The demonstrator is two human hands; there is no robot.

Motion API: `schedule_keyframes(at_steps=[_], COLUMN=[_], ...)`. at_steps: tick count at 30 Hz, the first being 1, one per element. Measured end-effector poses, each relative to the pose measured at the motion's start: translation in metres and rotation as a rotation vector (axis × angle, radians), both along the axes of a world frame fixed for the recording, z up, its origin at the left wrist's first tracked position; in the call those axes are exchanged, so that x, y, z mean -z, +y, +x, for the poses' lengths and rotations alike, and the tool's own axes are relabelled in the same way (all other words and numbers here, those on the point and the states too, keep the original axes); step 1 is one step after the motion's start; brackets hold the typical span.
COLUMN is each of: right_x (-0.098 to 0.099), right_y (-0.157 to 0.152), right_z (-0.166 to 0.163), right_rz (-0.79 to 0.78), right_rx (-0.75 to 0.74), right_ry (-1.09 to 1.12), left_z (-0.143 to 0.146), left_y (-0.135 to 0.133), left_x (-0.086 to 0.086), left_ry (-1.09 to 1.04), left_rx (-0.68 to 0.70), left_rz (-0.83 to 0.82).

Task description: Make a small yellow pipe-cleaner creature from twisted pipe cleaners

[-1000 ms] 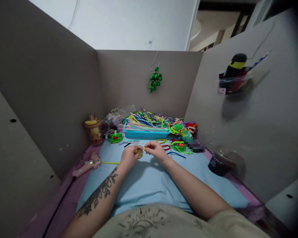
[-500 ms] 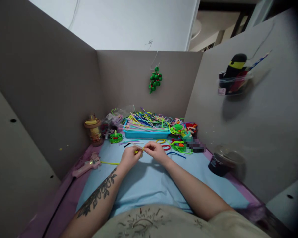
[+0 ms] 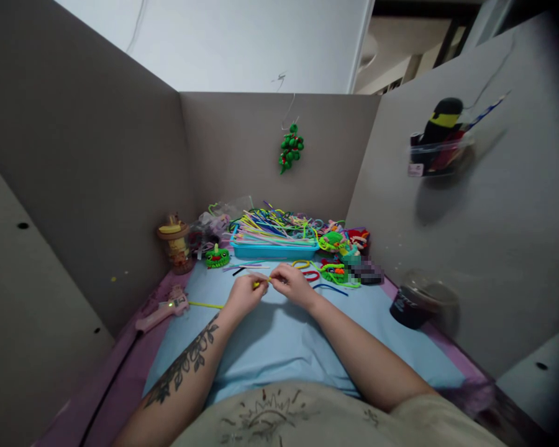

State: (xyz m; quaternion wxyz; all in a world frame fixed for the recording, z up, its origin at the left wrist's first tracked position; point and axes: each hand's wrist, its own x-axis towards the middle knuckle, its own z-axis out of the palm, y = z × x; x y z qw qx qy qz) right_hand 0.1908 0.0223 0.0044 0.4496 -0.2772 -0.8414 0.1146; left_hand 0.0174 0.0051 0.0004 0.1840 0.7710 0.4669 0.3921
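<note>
My left hand (image 3: 243, 294) and my right hand (image 3: 290, 282) meet over the light blue mat (image 3: 279, 338), fingertips pinched together. Between them they grip a short yellow pipe cleaner (image 3: 261, 284). Both hands are closed on it. Just behind them lies a blue tray (image 3: 274, 251) heaped with many coloured pipe cleaners. Loose red, yellow and blue pipe cleaner loops (image 3: 313, 274) lie right of my right hand.
A pink glue gun (image 3: 164, 311) lies at the left, a yellow pipe cleaner beside it. A lidded cup (image 3: 175, 244) and a green figure (image 3: 217, 257) stand back left. A dark round container (image 3: 414, 304) sits right. Grey cardboard walls enclose the mat; a green ornament (image 3: 289, 148) hangs behind.
The hands have stayed nearly in place, working the yellow pipe cleaner slightly between the fingertips. Nothing else has moved.
</note>
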Motion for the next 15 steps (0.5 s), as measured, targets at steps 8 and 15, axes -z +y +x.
schedule_keyframes(at_steps=[8, 15], right_x=[0.0044, 0.0065], right_y=[0.0053, 0.0026], right_z=[0.0067, 0.0022], right_rz=[0.111, 0.363], right_rx=[0.039, 0.224], right_ry=[-0.039, -0.185], left_z=[-0.0003, 0.0016], left_y=[0.0001, 0.0039], left_x=[-0.0025, 0.0008], left_ry=[-0.082, -0.337], left_rx=[-0.018, 0.042], left_rz=[-0.126, -0.274])
